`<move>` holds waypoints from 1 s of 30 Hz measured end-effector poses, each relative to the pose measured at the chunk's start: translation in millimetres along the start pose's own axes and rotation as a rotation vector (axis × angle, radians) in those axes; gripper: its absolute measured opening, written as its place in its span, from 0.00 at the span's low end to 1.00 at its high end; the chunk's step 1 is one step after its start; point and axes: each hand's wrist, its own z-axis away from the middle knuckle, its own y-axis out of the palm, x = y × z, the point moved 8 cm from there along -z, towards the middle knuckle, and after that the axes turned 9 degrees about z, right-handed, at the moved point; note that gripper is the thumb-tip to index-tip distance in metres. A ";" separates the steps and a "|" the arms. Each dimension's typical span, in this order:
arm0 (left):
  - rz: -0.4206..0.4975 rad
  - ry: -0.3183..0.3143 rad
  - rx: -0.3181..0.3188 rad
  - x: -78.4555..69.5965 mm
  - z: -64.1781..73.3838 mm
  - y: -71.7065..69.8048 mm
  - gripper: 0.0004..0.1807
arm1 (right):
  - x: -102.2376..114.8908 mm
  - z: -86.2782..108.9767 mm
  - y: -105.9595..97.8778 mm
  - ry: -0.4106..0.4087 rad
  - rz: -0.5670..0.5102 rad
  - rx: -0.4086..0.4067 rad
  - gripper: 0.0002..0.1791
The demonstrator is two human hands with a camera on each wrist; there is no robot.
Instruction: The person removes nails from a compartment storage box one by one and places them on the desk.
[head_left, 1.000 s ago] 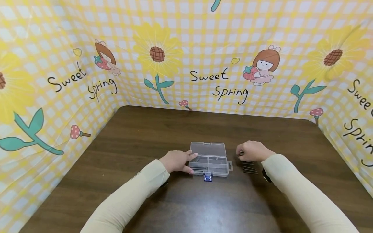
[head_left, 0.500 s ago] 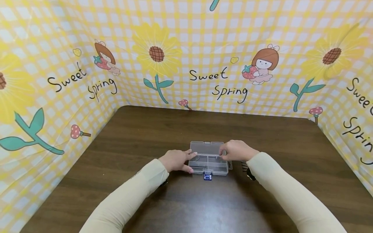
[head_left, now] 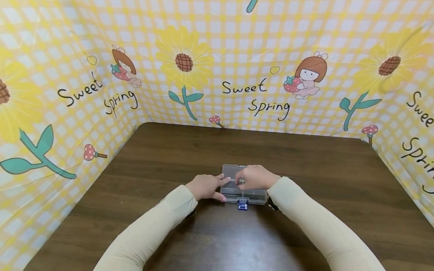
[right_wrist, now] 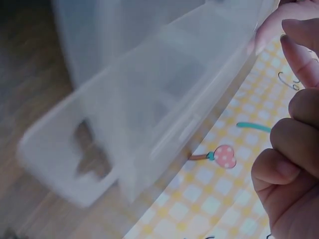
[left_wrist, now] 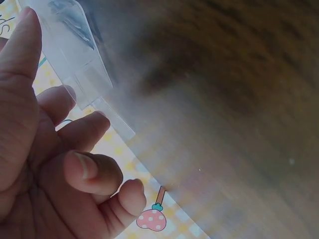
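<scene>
A clear plastic compartment box (head_left: 252, 196) stands on the table with its lid (head_left: 231, 171) raised and leaning back. My left hand (head_left: 204, 186) holds its left end, thumb at the front edge and index finger near the hinge. Long thin metal rods (head_left: 232, 195) lie in the front left compartment. Over the rear compartments is my right hand (head_left: 257, 177), thumb and index finger pinched together. A dark tip of a thin metal rod (right_wrist: 282, 37) shows between them in the right wrist view; most of it is hidden.
A blue latch (head_left: 242, 205) hangs at the box's front. One more thin rod (head_left: 287, 177) lies right of the box, partly behind the right sleeve. The brown table (head_left: 169, 150) ends at a yellow checked cloth (head_left: 203, 49) on three sides.
My right hand has moved left from the row of thin rods beside the box to above its rear compartments. My left hand has stayed at the box's left end.
</scene>
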 end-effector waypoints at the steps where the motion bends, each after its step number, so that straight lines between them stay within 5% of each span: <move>1: 0.000 0.002 -0.001 -0.2 0.2 -0.3 0.43 | 2.2 -1.8 0.2 -0.001 -0.002 0.006 0.06; 11: 0.009 0.025 -0.005 -1.3 -0.1 0.5 0.43 | 19.4 -11.3 16.7 -0.011 0.027 0.159 0.06; 23: -0.055 -0.001 -0.003 1.0 0.2 2.3 0.43 | 26.7 -10.2 21.2 -0.099 0.154 0.106 0.03; 30: -0.072 -0.009 -0.012 1.9 0.0 2.5 0.44 | 28.5 -12.7 22.0 -0.082 0.186 0.114 0.02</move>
